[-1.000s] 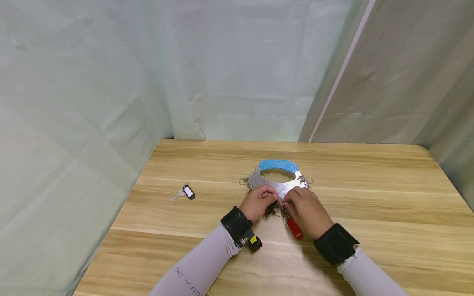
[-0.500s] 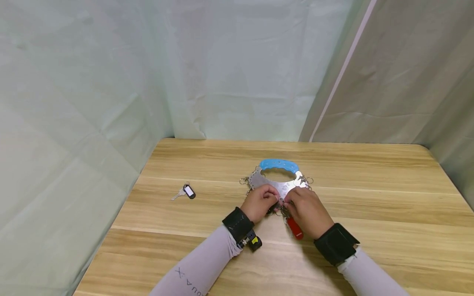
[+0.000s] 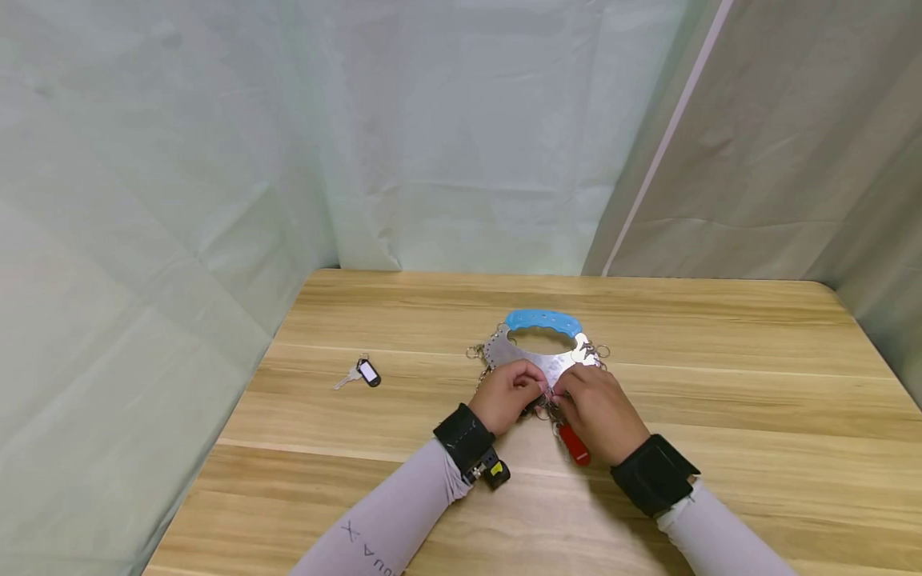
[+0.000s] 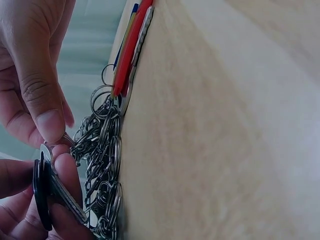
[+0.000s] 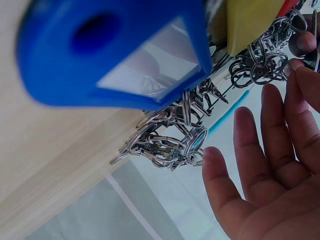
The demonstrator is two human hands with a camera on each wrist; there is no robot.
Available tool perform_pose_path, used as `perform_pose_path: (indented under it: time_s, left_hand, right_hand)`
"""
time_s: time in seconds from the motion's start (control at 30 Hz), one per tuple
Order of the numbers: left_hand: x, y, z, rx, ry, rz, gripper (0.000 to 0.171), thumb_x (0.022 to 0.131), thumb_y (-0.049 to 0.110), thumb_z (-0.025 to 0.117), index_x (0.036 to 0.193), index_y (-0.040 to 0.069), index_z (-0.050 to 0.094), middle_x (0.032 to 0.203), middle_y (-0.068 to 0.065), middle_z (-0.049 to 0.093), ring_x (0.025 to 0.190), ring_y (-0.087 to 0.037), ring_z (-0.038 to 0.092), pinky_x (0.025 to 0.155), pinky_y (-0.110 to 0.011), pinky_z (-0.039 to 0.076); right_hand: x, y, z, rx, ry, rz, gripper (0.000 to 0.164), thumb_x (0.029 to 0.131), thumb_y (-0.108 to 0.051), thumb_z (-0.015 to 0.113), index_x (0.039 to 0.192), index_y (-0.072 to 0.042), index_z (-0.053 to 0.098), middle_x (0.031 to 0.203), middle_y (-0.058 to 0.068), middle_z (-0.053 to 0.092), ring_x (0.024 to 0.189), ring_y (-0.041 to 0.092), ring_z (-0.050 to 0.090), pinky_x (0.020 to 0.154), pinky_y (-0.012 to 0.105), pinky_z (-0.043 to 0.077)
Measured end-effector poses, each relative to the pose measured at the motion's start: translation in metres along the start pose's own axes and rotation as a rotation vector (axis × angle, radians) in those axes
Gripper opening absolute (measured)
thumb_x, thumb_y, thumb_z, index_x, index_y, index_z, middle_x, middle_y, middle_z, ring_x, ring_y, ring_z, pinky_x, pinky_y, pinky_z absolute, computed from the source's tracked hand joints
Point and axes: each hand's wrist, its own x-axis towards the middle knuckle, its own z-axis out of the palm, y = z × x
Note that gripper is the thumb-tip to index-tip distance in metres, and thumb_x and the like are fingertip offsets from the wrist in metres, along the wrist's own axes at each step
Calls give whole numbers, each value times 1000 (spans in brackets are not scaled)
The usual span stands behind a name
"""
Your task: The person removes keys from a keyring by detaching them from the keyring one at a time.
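Observation:
In the head view my left hand (image 3: pixel 507 398) and right hand (image 3: pixel 603 414) meet at the near edge of a metal key holder plate (image 3: pixel 503 349) with a blue handle (image 3: pixel 543 321). The left fingers pinch a black key tag (image 4: pixel 39 195) and its key (image 4: pixel 66 192), seen in the left wrist view. My right thumb and fingertips grip a small ring beside them; whether it joins the key or the plate's chain is unclear. Snap clips and rings (image 5: pixel 165 145) hang from the plate. A red key tag (image 3: pixel 574 444) lies under the right hand.
Left on the wooden table (image 3: pixel 302 448) lies another key (image 3: pixel 347 379) with a black tag (image 3: pixel 369 374). A blue key tag (image 5: pixel 55 65) and a yellow one (image 5: pixel 250 25) show close in the right wrist view. A pale curtain (image 3: pixel 468 160) stands behind the table.
Both hands stay at the plate's near edge. The left hand has shifted very slightly to the right, towards the right hand; the plate and loose key look unmoved.

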Motion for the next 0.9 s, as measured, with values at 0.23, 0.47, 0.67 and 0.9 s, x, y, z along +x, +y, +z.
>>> perform_pose_path:
  time_s: [0.23, 0.47, 0.67, 0.9]
  left_hand:
    - [-1, 2, 0, 19, 2, 19, 7, 92, 5, 59, 93, 9, 64, 77, -1, 64, 67, -9, 56, 59, -23, 44]
    - [-1, 3, 0, 36, -2, 23, 6, 91, 7, 60, 93, 10, 65, 78, 1, 64, 69, -7, 56, 61, -23, 44]
    - [-1, 3, 0, 43, 0, 15, 4, 91, 9, 63, 93, 11, 66, 77, 4, 63, 70, -7, 57, 62, -23, 46]
    - [-2, 3, 0, 34, 0, 0, 4, 91, 9, 63, 92, 12, 65, 77, 3, 63, 67, -9, 58, 59, -23, 45]
  right_hand:
    - [0, 1, 0, -3, -1, -4, 16, 77, -8, 77, 83, -11, 62, 84, -4, 55, 83, 17, 52, 80, 41, 41]
    - [0, 1, 1, -6, 7, -13, 16, 76, -8, 77, 82, -11, 62, 83, -3, 55, 83, 18, 52, 80, 41, 42]
    - [0, 2, 1, -3, -3, -6, 14, 77, -9, 76, 82, -11, 63, 83, -3, 55, 83, 18, 52, 80, 41, 41]
    - [1, 0, 0, 1, 6, 2, 12, 78, -10, 75, 82, -12, 63, 84, -4, 56, 83, 17, 52, 81, 41, 42]
